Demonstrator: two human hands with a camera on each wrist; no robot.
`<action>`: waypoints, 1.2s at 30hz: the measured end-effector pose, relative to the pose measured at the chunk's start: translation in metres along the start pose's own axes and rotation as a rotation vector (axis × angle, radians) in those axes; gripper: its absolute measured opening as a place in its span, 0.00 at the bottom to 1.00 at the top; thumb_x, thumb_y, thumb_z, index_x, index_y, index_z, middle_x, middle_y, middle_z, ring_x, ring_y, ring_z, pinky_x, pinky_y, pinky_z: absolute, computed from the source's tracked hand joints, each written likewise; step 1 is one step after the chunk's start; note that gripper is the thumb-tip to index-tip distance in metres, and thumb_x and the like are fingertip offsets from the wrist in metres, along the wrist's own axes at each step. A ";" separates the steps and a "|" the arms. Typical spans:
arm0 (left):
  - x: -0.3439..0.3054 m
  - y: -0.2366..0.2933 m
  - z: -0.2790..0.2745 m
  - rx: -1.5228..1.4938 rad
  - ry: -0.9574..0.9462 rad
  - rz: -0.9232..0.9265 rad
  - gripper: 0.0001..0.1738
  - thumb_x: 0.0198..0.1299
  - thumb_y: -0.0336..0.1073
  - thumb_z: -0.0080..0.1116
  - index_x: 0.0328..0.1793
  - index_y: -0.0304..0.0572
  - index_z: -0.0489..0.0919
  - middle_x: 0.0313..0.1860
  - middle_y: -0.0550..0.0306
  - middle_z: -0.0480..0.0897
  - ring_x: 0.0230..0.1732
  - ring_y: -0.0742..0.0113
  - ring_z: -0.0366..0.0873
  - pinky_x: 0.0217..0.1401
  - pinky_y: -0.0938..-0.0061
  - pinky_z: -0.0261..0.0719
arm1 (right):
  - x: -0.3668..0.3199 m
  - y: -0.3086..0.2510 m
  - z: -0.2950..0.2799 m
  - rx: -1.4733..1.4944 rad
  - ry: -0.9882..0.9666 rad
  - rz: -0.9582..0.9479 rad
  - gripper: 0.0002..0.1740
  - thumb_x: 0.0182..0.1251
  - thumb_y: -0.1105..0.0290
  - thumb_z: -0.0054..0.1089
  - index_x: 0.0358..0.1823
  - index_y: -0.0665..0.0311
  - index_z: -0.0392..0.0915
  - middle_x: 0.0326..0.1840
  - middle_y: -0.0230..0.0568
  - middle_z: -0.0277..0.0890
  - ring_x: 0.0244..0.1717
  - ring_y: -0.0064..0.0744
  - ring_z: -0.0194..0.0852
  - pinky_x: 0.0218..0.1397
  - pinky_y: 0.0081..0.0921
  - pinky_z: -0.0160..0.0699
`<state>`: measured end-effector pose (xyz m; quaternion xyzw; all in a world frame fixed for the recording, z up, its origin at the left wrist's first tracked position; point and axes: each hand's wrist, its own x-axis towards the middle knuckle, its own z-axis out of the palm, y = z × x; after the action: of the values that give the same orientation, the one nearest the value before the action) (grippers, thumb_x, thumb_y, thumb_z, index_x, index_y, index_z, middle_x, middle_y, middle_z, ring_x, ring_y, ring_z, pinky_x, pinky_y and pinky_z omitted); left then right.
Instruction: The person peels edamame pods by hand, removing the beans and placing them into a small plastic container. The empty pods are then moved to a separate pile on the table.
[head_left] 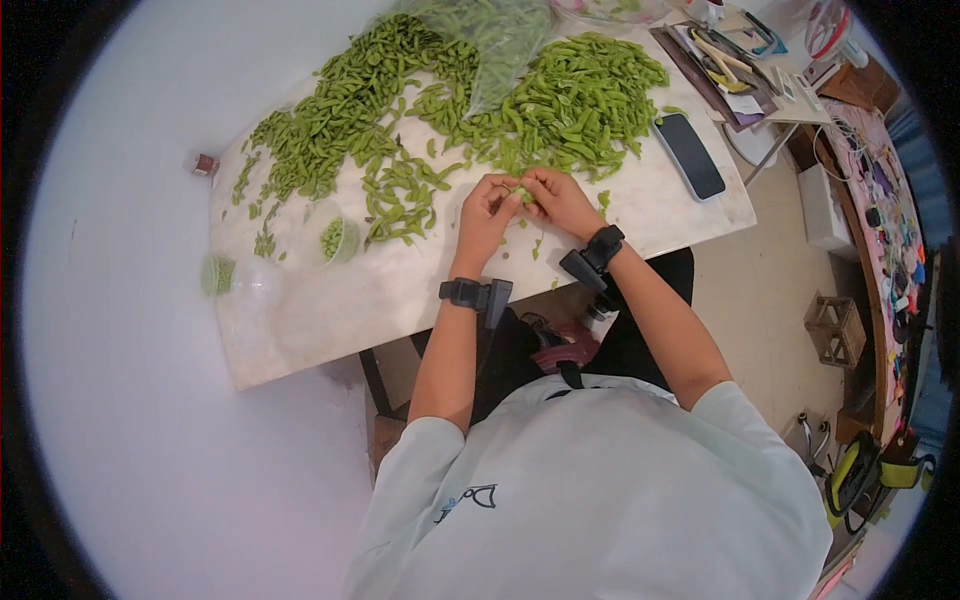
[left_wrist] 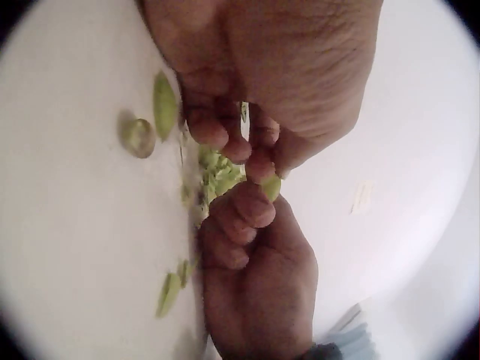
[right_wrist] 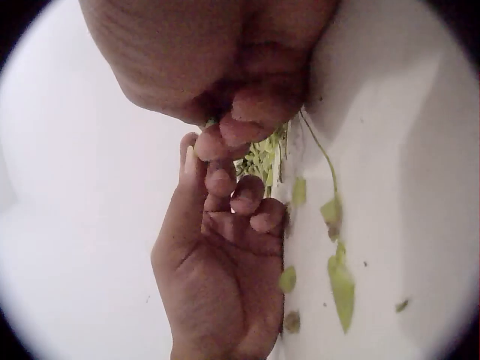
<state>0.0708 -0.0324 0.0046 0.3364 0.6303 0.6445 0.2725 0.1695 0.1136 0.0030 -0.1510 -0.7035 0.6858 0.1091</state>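
Both hands meet at the near side of a large heap of green pods. The left hand and the right hand pinch one green pod between their thumbs and fingertips. In the left wrist view the left hand is above and the right hand below, fingertips nearly touching. The right wrist view has the right hand on top, its fingers curled, with the left hand beneath. Fingers hide much of the pod.
Pods in a second heap and a plastic bag cover the table's far side. A cup of shelled beans and another cup stand at left. A phone lies at right. Loose pod scraps lie near the hands.
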 end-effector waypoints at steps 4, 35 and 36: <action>0.001 0.002 0.002 0.078 0.014 -0.024 0.12 0.70 0.31 0.60 0.57 0.41 0.77 0.33 0.66 0.80 0.33 0.79 0.74 0.36 0.82 0.75 | 0.001 0.002 -0.003 0.031 0.030 -0.038 0.14 0.81 0.61 0.50 0.39 0.63 0.75 0.20 0.25 0.69 0.18 0.14 0.64 0.23 0.19 0.64; -0.058 0.084 -0.205 0.722 0.632 0.171 0.18 0.74 0.44 0.53 0.36 0.37 0.80 0.25 0.60 0.77 0.24 0.72 0.67 0.31 0.74 0.69 | 0.004 0.004 -0.003 0.167 0.064 -0.062 0.10 0.76 0.67 0.56 0.36 0.64 0.76 0.22 0.24 0.71 0.22 0.13 0.65 0.27 0.17 0.64; -0.061 0.086 -0.218 0.847 0.643 0.106 0.17 0.73 0.45 0.55 0.39 0.37 0.81 0.27 0.60 0.78 0.26 0.71 0.69 0.33 0.73 0.71 | 0.003 0.004 -0.002 0.158 0.067 -0.061 0.10 0.76 0.67 0.56 0.36 0.64 0.76 0.22 0.24 0.72 0.22 0.13 0.65 0.27 0.17 0.65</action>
<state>-0.0546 -0.2216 0.0892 0.2339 0.8690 0.4172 -0.1268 0.1678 0.1169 -0.0014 -0.1436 -0.6472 0.7302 0.1650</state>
